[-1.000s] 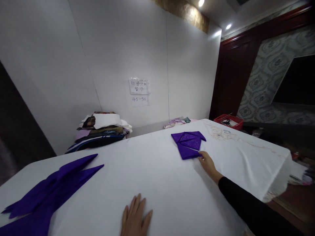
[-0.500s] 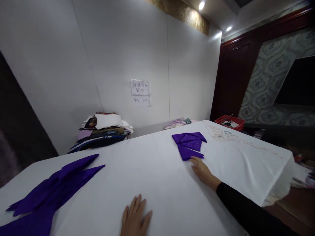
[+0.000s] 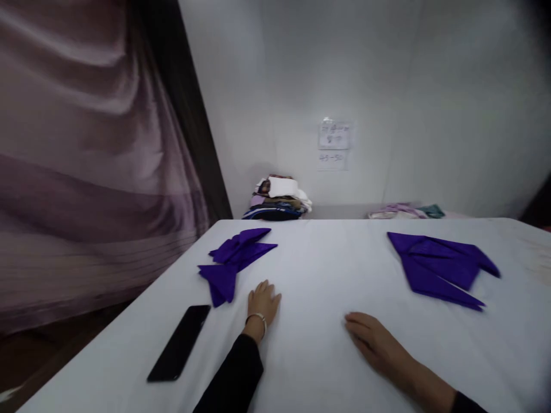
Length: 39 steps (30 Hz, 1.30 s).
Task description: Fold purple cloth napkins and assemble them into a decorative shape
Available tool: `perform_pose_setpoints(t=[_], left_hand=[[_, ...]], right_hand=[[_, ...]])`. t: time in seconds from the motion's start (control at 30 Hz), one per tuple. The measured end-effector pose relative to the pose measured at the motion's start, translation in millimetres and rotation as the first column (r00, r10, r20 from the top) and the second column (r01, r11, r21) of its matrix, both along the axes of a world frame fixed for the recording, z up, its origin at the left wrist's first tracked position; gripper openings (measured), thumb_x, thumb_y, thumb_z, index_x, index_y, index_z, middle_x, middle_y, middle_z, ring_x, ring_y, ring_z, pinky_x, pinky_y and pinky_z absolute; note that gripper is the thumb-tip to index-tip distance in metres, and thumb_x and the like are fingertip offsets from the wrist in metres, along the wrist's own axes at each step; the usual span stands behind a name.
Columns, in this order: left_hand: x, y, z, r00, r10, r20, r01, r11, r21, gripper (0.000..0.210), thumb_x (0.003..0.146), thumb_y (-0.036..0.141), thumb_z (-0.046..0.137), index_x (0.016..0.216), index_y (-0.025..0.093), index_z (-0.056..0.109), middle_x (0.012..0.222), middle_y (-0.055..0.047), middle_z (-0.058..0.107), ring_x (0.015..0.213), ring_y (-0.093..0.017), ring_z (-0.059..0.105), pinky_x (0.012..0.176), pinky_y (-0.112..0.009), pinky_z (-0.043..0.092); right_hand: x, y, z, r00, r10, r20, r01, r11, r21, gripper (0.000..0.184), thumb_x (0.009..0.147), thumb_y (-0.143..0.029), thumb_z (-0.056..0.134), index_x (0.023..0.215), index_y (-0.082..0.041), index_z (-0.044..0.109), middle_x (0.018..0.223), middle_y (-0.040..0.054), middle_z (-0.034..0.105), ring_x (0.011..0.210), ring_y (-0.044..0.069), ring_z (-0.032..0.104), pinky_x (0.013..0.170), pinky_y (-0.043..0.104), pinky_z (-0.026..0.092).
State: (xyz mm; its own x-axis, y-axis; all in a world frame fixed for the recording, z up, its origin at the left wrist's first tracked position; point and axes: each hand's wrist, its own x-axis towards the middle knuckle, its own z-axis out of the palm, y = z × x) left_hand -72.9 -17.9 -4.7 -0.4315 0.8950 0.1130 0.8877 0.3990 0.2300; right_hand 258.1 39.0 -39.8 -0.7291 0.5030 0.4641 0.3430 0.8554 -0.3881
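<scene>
On the left of the white-covered table lies a purple folded napkin (image 3: 237, 257) with pointed ends like wings and a tail. My left hand (image 3: 263, 303), a bracelet at its wrist, rests flat just to the right of it, open and holding nothing. At the right lies a second purple folded napkin (image 3: 443, 261), also with several pointed corners. My right hand (image 3: 373, 338) is low over the cloth, nearer to me than this napkin and apart from it. Its fingers look stretched out and slightly blurred, with nothing seen in them.
A black phone (image 3: 181, 344) lies at the table's left side. Behind the far edge are a pile of folded clothes (image 3: 282, 201) and more cloth (image 3: 404, 211). Paper signs (image 3: 334, 143) hang on the wall. A pinkish curtain (image 3: 94, 160) hangs at the left.
My view has turned left, bringing the phone and curtain into sight. My right hand has drawn away from the right napkin, which it was touching. My left hand is now near the left napkin.
</scene>
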Motion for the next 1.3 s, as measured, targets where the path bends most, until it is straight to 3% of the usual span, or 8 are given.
perform_pose_setpoints(t=[0.17,0.33,0.43,0.63,0.87,1.03,1.17,1.3], left_hand=[[-40.8,6.4,14.8,0.979,0.194,-0.059,-0.186,0.975,0.117,0.034,0.084,0.027,0.041,0.113,0.019,0.057,0.133,-0.006,0.047,0.124,-0.017,0.039,0.102,-0.031,0.030],[-77.9,12.8,18.7,0.920,0.384,-0.082,-0.364,0.913,0.185,0.045,0.078,0.022,0.048,0.123,0.020,0.048,0.143,-0.006,0.033,0.132,-0.023,0.022,0.106,-0.045,0.019],[-94.4,11.1,13.5,0.865,0.500,-0.045,-0.488,0.858,0.163,0.051,0.076,0.023,0.051,0.125,0.013,0.045,0.139,-0.016,0.037,0.127,-0.030,0.030,0.100,-0.051,0.026],[-101.4,-1.9,1.6,0.882,0.471,0.010,-0.466,0.870,0.163,0.037,0.086,0.023,0.035,0.115,0.018,0.056,0.128,-0.009,0.052,0.122,-0.025,0.038,0.101,-0.042,0.026],[-21.5,-3.2,-9.1,0.958,0.269,0.098,-0.282,0.946,0.162,0.033,0.086,0.027,0.039,0.114,0.030,0.057,0.128,-0.001,0.053,0.123,-0.024,0.037,0.104,-0.050,0.020],[65.9,-8.2,-2.8,0.957,-0.154,0.245,0.075,0.950,0.302,0.032,0.082,0.026,0.047,0.111,0.031,0.059,0.134,-0.002,0.047,0.126,-0.027,0.033,0.101,-0.050,0.027],[118.5,-8.4,2.0,0.831,-0.458,0.316,0.328,0.862,0.387,0.037,0.078,0.020,0.051,0.113,0.027,0.058,0.138,-0.005,0.041,0.124,-0.028,0.036,0.100,-0.047,0.034],[149.7,-5.2,-2.0,0.722,-0.560,0.406,0.358,0.805,0.473,0.040,0.076,0.021,0.054,0.116,0.025,0.056,0.136,-0.006,0.043,0.123,-0.026,0.040,0.103,-0.045,0.034]], right_hand=[[-6.7,-0.5,-21.2,0.997,0.038,-0.073,-0.028,0.990,0.136,0.039,0.084,-0.022,0.052,0.122,-0.028,0.052,0.123,0.0061,0.056,0.113,0.022,0.051,0.090,0.039,0.048],[-3.2,4.3,-22.8,0.999,0.036,-0.034,-0.029,0.978,0.206,0.040,0.082,-0.026,0.054,0.122,-0.028,0.053,0.122,0.0062,0.056,0.111,0.023,0.053,0.087,0.035,0.051],[-2.8,6.0,-22.6,0.998,0.049,-0.031,-0.040,0.971,0.235,0.043,0.081,-0.026,0.056,0.123,-0.029,0.052,0.122,0.0054,0.057,0.109,0.023,0.055,0.084,0.034,0.053],[-3.1,7.7,-24.9,0.996,0.054,-0.072,-0.042,0.986,0.162,0.048,0.079,-0.027,0.056,0.126,-0.035,0.048,0.121,0.0041,0.057,0.106,0.026,0.056,0.080,0.040,0.055],[-3.1,6.9,-29.2,0.998,0.009,-0.063,-0.007,1.000,0.029,0.038,0.081,-0.029,0.055,0.118,-0.034,0.056,0.121,0.0050,0.057,0.110,0.028,0.053,0.086,0.047,0.050],[-4.3,1.5,-17.0,0.998,-0.040,-0.047,0.029,0.976,-0.217,0.034,0.082,-0.035,0.053,0.115,-0.028,0.059,0.122,0.0076,0.056,0.115,0.028,0.049,0.096,0.049,0.040],[-9.7,0.7,3.4,0.977,-0.121,-0.175,-0.006,0.807,-0.590,0.056,0.079,-0.043,0.057,0.131,-0.025,0.043,0.132,0.0088,0.047,0.119,0.026,0.046,0.099,0.047,0.038],[-25.0,-1.2,24.8,0.896,-0.285,-0.341,-0.097,0.624,-0.775,0.058,0.082,-0.047,0.052,0.134,-0.027,0.037,0.137,0.0073,0.041,0.124,0.024,0.039,0.101,0.045,0.035]])
